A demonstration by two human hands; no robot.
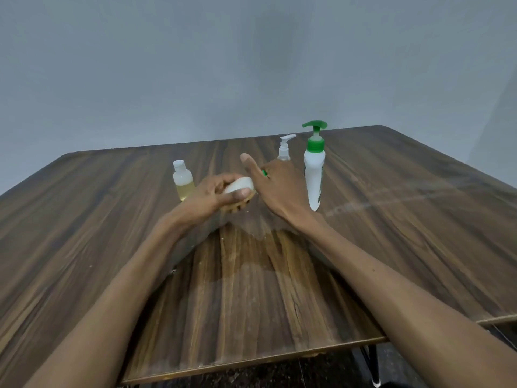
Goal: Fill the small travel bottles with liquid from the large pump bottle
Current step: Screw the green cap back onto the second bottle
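Two bare forearms are reaching out over the wood-grain surface (279,275), which is running away toward a plain grey-blue wall (195,65).

Farthest left, a small travel bottle with a white cap (183,180) is standing upright, holding yellowish liquid in its lower half, just beside the left hand (212,196). That hand's fingers (240,193) are curling round a small squat container (239,191), white on top and amber below, tilting it off the surface; the thumb is pressing across its top.

Just right of it, the right hand (275,186) is hovering palm down with the thumb sticking up. A bit of green (263,172) is showing at its finger side, but I cannot tell whether the fingers are holding it or simply lying loose; they are hidden behind the back of the hand.

Behind that hand a small clear pump bottle with a white head (285,148) is standing upright, mostly hidden. To its right the large white pump bottle with the green pump (314,175) is standing upright, apart from both hands.
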